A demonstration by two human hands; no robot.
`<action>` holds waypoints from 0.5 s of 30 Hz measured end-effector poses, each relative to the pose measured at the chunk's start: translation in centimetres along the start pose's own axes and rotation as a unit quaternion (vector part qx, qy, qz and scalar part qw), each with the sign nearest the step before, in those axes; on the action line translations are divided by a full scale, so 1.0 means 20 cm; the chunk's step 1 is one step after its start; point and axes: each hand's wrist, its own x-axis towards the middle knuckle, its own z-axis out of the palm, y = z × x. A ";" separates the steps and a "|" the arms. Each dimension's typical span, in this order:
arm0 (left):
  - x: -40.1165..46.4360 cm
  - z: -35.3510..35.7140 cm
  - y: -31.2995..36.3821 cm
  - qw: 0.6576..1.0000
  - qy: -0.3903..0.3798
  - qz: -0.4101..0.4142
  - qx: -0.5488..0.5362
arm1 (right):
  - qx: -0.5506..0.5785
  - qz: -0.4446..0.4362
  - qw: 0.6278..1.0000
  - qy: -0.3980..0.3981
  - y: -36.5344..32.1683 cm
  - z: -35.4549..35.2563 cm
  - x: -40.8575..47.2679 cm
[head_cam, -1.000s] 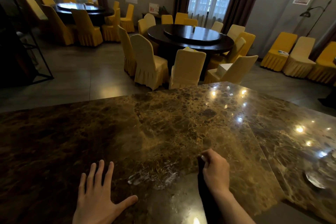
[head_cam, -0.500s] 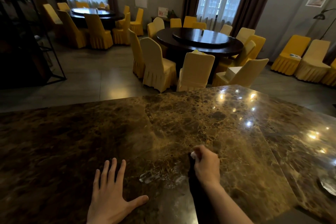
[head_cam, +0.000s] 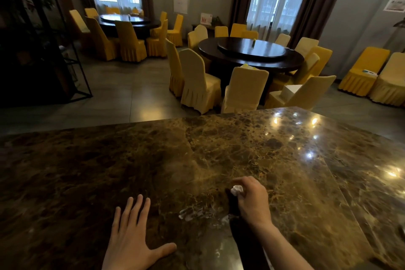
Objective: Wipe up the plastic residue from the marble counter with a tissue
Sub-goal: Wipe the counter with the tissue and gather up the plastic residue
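Some plastic residue (head_cam: 191,213) left on marble counter (head_cam: 109,171), unwiped. Right hand (head_cam: 252,199) just right of residue, fist closed around tissue (head_cam: 237,190). Left hand (head_cam: 133,239) left of residue, flat, fingers spread, empty.

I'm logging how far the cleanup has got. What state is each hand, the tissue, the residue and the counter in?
Left hand: open, flat on the counter, fingers spread.
Right hand: closed around a tissue.
Tissue: wadded up, white, poking out of the fist.
Plastic residue: not yet wiped, a pale streaky patch between the hands.
Marble counter: glossy, reflecting ceiling lights.
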 end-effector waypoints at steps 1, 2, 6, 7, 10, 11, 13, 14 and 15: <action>0.00 0.01 0.00 1.000 0.004 -0.004 0.005 | -0.021 -0.001 1.000 -0.019 0.01 0.01 0.00; 0.00 0.02 0.00 1.000 0.010 -0.005 0.005 | -0.037 -0.001 0.999 -0.031 0.02 0.02 0.00; 0.01 0.05 -0.02 1.000 0.030 -0.002 0.003 | -0.049 0.029 0.998 0.005 0.01 0.07 -0.03; 0.01 0.05 -0.02 0.999 0.033 0.000 0.005 | -0.045 0.043 0.998 0.018 0.00 0.08 -0.02; 0.01 0.06 -0.03 0.999 0.038 -0.002 0.005 | -0.032 0.029 0.999 -0.015 -0.13 0.13 -0.04; 0.01 0.07 -0.03 0.999 0.039 0.000 0.005 | -0.030 0.007 0.999 -0.045 -0.18 0.16 -0.07; 0.01 0.07 -0.04 0.999 0.041 0.008 0.005 | -0.035 -0.046 0.994 -0.091 -0.28 0.23 -0.14; 0.01 0.07 -0.04 0.999 0.041 0.009 0.005 | -0.029 -0.062 0.992 -0.108 -0.32 0.25 -0.16; 0.01 0.07 -0.04 0.999 0.043 0.010 0.005 | -0.010 -0.062 0.991 -0.117 -0.35 0.25 -0.16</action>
